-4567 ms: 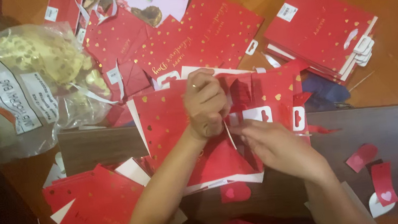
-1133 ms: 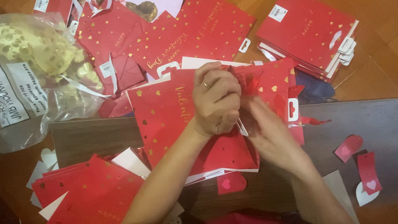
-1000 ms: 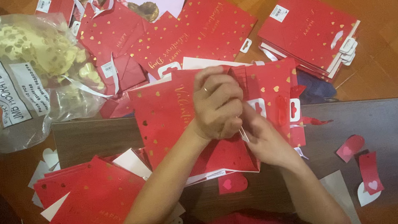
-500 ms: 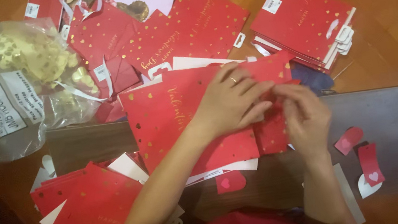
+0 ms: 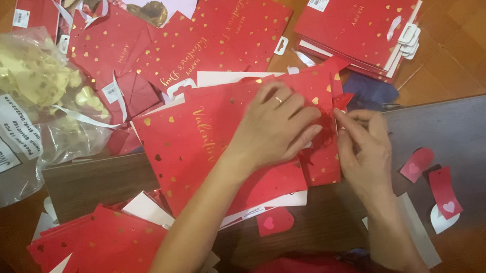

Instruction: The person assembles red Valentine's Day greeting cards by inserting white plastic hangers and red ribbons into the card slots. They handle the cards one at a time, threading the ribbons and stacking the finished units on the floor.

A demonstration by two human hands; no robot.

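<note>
Pressing down with flat, slightly spread fingers, the left hand (image 5: 276, 127) holds a red paper gift bag (image 5: 226, 148) with gold hearts, which lies flat in the middle of the dark worktop (image 5: 458, 128). At 3 o'clock from it, the right hand (image 5: 365, 146) pinches something small and red at the bag's right edge between thumb and forefinger; it looks like a ribbon or handle end (image 5: 340, 101), but I cannot tell for sure. The bag seems light and thin, stiff enough to keep its folds but easy to crease or tear, so I judge it is best held flat with the palm and taken by the edges. At 1 o'clock a stack of same red bags (image 5: 358, 17) rests on the wooden floor. At 10 o'clock sits a clear plastic bag (image 5: 5, 110) with pale contents, and at 4 o'clock lie small red heart tags (image 5: 444, 192).
</note>
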